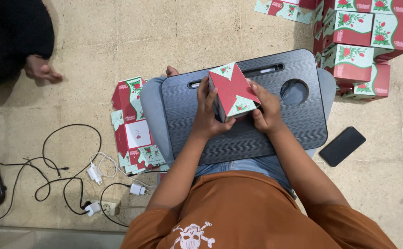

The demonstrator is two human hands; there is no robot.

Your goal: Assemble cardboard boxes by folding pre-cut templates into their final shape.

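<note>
Both my hands hold a small red and mint-green cardboard box (232,90) with rose prints, just above a dark lap desk (298,124) resting on my legs. My left hand (206,115) grips the box's left side, fingers up along its edge. On the right side my right hand (267,108) presses against the box, fingers curled at its lower corner. The box's closed top faces the camera, its flaps meeting in a diagonal pattern.
Flat unfolded boxes (132,124) lie on the floor to my left. A stack of assembled boxes (363,46) stands at the top right. A black phone (342,146) lies right of the desk. Cables and chargers (72,180) spread at the lower left. Another person's hand (42,70) is at upper left.
</note>
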